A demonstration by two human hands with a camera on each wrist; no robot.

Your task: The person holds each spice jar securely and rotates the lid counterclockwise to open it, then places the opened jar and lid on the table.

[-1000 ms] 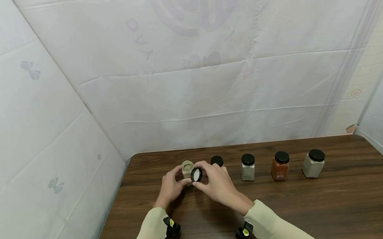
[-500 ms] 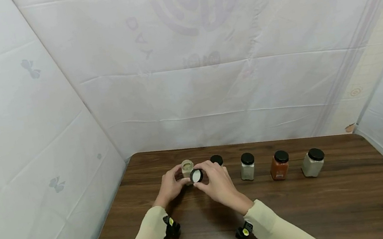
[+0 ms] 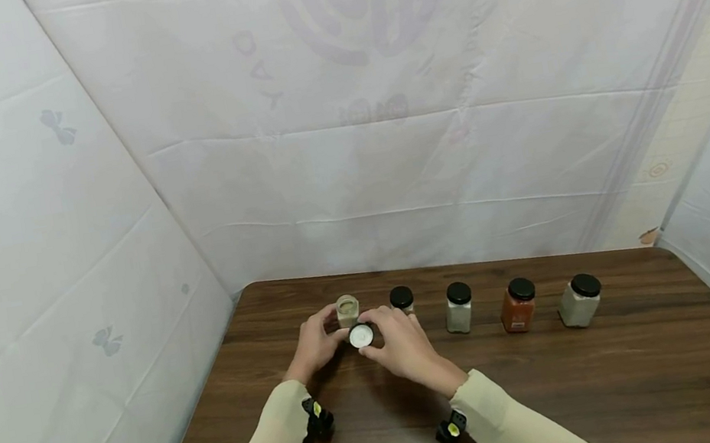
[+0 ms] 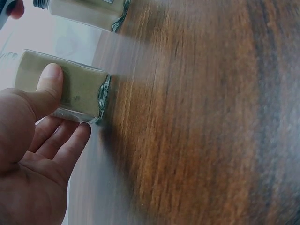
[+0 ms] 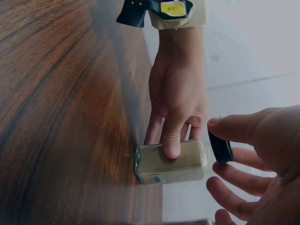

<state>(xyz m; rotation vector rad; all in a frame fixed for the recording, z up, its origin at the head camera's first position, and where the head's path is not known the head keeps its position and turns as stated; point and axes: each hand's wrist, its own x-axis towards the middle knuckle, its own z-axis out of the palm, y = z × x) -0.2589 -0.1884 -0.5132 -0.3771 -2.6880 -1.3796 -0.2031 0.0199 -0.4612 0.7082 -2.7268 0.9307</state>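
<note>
My left hand (image 3: 310,346) holds a clear glass jar (image 3: 348,315) upright at the left of the table, thumb on the near face and fingers around the far side. Greenish-beige powder (image 4: 80,89) fills much of it, as the left wrist view shows, and its mouth is uncovered. Close in front of the jar, my right hand (image 3: 406,345) pinches a black screw lid (image 5: 220,146) between thumb and fingers. In the head view the lid's white inner face (image 3: 361,337) is turned toward the camera. The lid is apart from the jar's mouth in the right wrist view.
To the right stand several black-capped jars in a row: one (image 3: 401,297) partly behind my right hand, one with pale contents (image 3: 459,317), one orange-red (image 3: 518,312) and a wider pale one (image 3: 579,307). White cloth (image 3: 348,176) hangs behind the wooden table (image 3: 617,381).
The lid has turned in my right fingers, showing more of its white inside, and has shifted slightly left and nearer. My left hand and the jar have stayed in place.
</note>
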